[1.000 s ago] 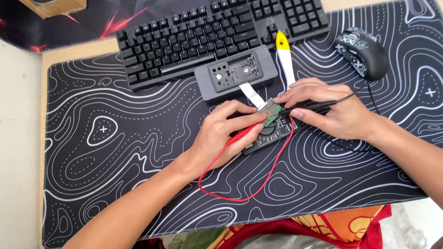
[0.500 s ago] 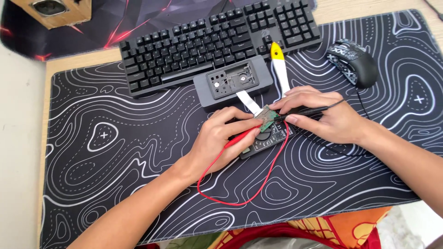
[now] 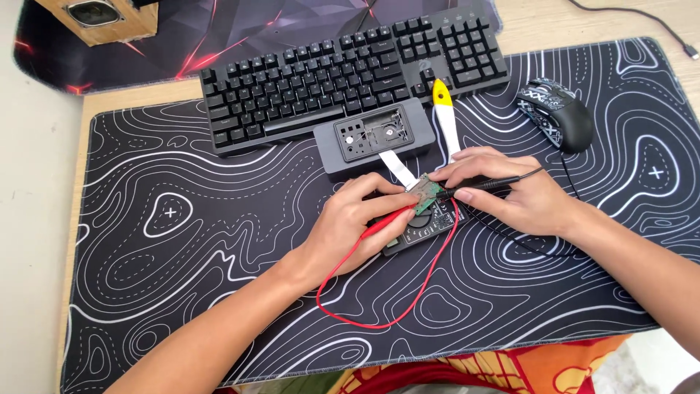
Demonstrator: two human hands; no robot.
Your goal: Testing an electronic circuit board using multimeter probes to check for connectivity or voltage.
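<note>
Gripping a red probe [image 3: 385,221] between thumb and fingers, the left hand [image 3: 355,225] presses its tip to a small green circuit board [image 3: 425,194] near the middle of the tabletop, on a black desk mat [image 3: 168,241] patterned with white contour lines. At the tabletop's far left corner stands a wooden speaker box [image 3: 102,16], partly cut off by the frame. A red lead [image 3: 379,292] loops from the probe toward the near edge of the mat and back up to a dark multimeter [image 3: 421,228] lying just beneath the board and partly hidden by both hands. Behind the hands, a black mechanical keyboard [image 3: 350,69] runs along the far edge of the mat, with a grey device casing [image 3: 375,137], opened to show its inside, just in front of it. A white ribbon cable [image 3: 398,165] runs from the casing to the circuit board. Beside the casing lies a tool with a yellow tip and a white handle [image 3: 445,117], its yellow end touching the keyboard's front. The right hand [image 3: 510,193] is closed around a black probe [image 3: 485,186], held like a pen with its tip on the board's right side; a thin black lead [image 3: 510,237] trails from it. Toward the far right corner of the mat rests a black patterned mouse [image 3: 558,114].
</note>
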